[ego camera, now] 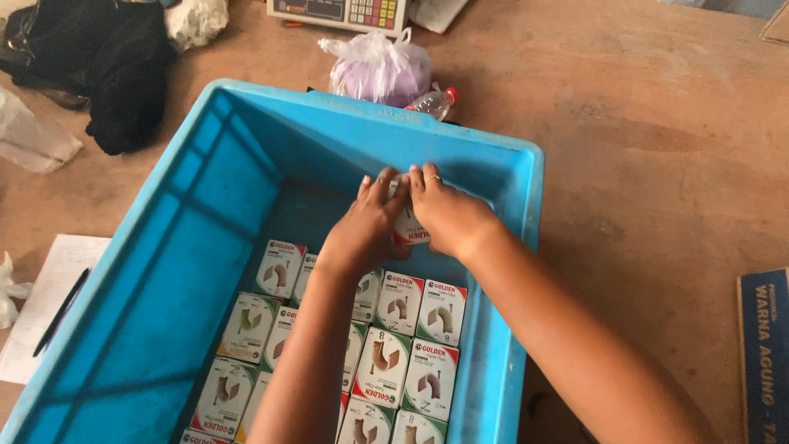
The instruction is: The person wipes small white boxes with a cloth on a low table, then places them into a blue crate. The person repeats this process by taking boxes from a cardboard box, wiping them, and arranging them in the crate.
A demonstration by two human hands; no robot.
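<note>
Both my hands reach into a big blue plastic crate (205, 173). My left hand (366, 230) and my right hand (448, 215) together grip one small white box (408, 230) with a red stripe, holding it at the far end of the rows. A ring sits on a finger of my right hand. Several matching small white boxes (394, 362) with a picture of a curved brown part lie packed in rows on the crate's floor, below my forearms. The far part of the crate's floor is bare.
The crate rests on a brown wooden surface. Behind it are a knotted plastic bag (380, 67), a small bottle (433, 102), a weighing scale (341, 12) and a black bag (90, 57). Paper with a pen (49, 308) lies left; a blue carton (764, 353) sits right.
</note>
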